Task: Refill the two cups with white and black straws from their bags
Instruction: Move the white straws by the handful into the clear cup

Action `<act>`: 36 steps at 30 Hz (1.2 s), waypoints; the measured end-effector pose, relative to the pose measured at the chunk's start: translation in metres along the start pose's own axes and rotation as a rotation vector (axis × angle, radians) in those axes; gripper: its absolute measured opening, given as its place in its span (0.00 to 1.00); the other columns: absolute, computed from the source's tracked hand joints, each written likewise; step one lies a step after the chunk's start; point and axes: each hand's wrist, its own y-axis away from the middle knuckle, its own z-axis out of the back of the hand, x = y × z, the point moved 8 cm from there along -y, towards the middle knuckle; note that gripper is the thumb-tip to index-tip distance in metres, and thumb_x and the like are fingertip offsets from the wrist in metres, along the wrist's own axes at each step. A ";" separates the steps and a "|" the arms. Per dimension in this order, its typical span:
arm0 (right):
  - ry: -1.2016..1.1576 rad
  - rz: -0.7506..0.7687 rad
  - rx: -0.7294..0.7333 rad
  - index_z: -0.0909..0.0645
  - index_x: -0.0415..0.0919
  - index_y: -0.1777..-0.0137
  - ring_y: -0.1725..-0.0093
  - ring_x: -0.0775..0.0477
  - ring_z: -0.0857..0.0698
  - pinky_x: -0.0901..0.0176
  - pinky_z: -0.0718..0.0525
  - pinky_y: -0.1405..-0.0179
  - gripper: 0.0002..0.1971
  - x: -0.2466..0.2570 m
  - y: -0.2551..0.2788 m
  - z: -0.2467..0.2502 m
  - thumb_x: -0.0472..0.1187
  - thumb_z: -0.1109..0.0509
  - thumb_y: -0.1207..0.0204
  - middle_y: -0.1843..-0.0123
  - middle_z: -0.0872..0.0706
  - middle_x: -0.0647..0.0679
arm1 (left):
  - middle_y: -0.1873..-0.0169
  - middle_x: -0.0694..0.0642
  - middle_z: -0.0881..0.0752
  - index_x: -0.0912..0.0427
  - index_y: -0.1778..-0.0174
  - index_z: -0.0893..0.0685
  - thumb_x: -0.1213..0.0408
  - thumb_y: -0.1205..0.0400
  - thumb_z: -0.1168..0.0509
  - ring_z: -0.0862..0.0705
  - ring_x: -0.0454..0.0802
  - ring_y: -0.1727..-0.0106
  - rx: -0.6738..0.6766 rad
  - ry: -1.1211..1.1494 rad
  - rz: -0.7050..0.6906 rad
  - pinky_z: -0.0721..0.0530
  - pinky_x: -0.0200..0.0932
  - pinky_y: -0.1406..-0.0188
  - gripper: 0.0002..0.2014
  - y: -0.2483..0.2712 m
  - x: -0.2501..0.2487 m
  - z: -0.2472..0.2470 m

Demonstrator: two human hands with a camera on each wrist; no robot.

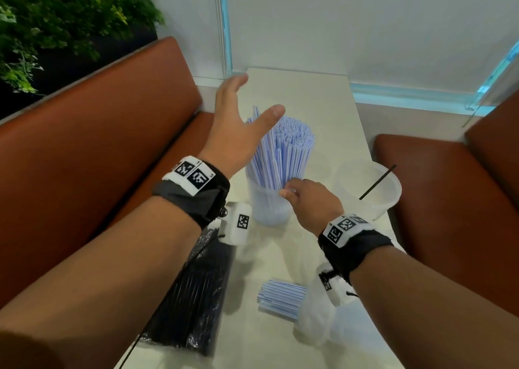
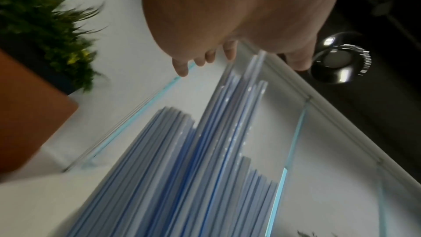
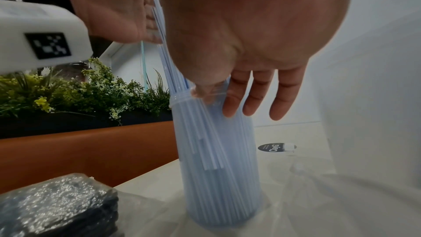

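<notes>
A clear cup [image 1: 266, 208] packed with white blue-striped straws [image 1: 283, 149] stands mid-table. My left hand [image 1: 254, 98] hovers open beside the straw tops, fingers spread; the left wrist view shows the straws [image 2: 182, 168] just below the palm. My right hand [image 1: 295, 190] rests at the cup's rim. In the right wrist view its fingers [image 3: 250, 104] lie straight along the cup [image 3: 218, 168], with the thumb at the rim. To the right, a second clear cup [image 1: 370, 188] holds one black straw [image 1: 377, 181]. A bag of black straws [image 1: 193, 292] and a bag of white straws [image 1: 283, 298] lie nearer me.
The narrow pale table [image 1: 280, 256] runs between two brown benches, one on the left [image 1: 98, 143] and one on the right [image 1: 449, 200]. A planter of greenery [image 1: 56, 17] stands behind the left bench. A glass partition and wall close the far end. A small round black label [image 3: 276, 148] lies on the table.
</notes>
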 end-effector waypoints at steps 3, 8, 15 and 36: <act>-0.006 -0.003 -0.007 0.21 0.55 0.46 0.48 0.44 0.17 0.50 0.23 0.57 0.13 0.001 0.001 0.001 0.59 0.44 0.12 0.50 0.16 0.51 | 0.14 0.54 0.39 0.55 0.17 0.34 0.34 0.18 0.37 0.44 0.48 0.13 0.097 -0.249 -0.218 0.46 0.38 0.18 0.38 0.001 -0.026 -0.016; -0.017 -0.032 0.021 0.19 0.57 0.40 0.44 0.45 0.16 0.48 0.19 0.53 0.14 0.001 0.002 0.001 0.60 0.43 0.13 0.45 0.14 0.53 | 0.15 0.58 0.36 0.61 0.16 0.35 0.43 0.14 0.37 0.44 0.54 0.13 0.500 -0.702 -0.317 0.49 0.49 0.14 0.36 0.042 -0.002 -0.068; -0.017 -0.009 -0.010 0.19 0.55 0.44 0.44 0.43 0.17 0.49 0.21 0.55 0.14 0.002 0.000 0.001 0.60 0.44 0.13 0.45 0.13 0.51 | 0.14 0.59 0.38 0.60 0.15 0.36 0.38 0.15 0.44 0.43 0.57 0.13 0.227 -0.619 -0.388 0.45 0.57 0.14 0.38 0.026 -0.024 -0.048; 0.002 -0.571 0.198 0.41 0.47 0.20 0.40 0.37 0.15 0.44 0.17 0.45 0.42 -0.079 0.115 -0.042 0.63 0.31 0.29 0.35 0.19 0.43 | 0.32 0.52 0.20 0.50 0.29 0.19 0.54 0.13 0.40 0.21 0.54 0.34 1.054 -0.634 -0.123 0.19 0.54 0.38 0.17 0.199 0.038 -0.112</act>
